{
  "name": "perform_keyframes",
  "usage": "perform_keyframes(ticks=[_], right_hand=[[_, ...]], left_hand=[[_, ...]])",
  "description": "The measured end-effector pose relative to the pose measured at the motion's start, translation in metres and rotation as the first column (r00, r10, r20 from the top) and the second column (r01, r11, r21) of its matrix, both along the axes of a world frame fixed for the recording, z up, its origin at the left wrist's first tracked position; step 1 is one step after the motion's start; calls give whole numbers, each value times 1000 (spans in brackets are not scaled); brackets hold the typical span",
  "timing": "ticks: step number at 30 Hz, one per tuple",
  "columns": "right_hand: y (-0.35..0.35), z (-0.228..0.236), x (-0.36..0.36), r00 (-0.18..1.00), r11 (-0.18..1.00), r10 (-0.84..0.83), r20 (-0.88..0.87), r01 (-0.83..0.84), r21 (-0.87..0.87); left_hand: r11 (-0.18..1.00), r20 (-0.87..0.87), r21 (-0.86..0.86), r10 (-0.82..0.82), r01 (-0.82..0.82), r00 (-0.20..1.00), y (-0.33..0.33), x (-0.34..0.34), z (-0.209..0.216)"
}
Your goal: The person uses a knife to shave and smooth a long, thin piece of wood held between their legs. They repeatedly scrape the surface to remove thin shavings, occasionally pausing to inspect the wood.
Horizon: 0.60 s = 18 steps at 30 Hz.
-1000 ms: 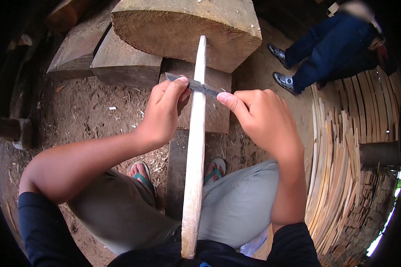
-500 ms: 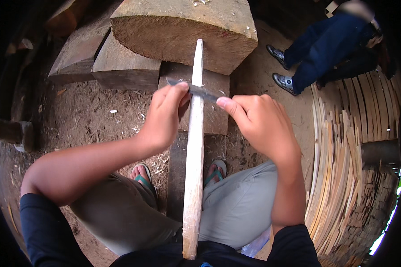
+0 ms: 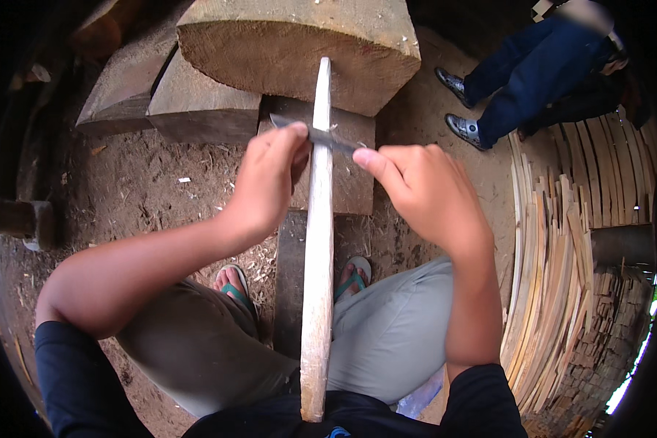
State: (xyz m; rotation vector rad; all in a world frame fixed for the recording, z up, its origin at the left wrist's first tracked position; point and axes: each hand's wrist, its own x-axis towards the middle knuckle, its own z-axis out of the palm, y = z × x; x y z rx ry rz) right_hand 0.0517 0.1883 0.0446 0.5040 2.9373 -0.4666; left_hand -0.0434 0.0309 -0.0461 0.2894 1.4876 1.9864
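Both hands [image 3: 263,179] [image 3: 432,193] grip the knife [image 3: 333,141] near its ends, crossing the pale wooden stick [image 3: 317,263] that runs between them.

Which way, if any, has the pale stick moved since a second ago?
No, not visibly: the stick overlaps the same part of the big wooden block.

Left fingers [image 3: 295,131], right fingers [image 3: 376,162] grip knife [image 3: 331,139] | crossing pale stick [image 3: 317,255] | wood block [image 3: 270,55] ahead

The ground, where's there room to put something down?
Mostly bare ground lies left of the left hand, in front of the wood blocks. A smaller patch sits between the right hand and dark shoes. It's crowded far right, with piled sticks, and in the middle, where both hands hold the knife across the pale stick.
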Motion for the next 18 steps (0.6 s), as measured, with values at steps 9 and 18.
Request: perform_keyframes(ticks=[9, 18], right_hand=[[3, -9, -1, 997, 1000, 17, -77, -18, -14], [8, -13, -5, 994, 999, 25, -103, -28, -29]], left_hand=[[999, -20, -10, -40, 40, 999, 0, -6, 4], [1000, -97, 9, -21, 22, 995, 6, -17, 0]])
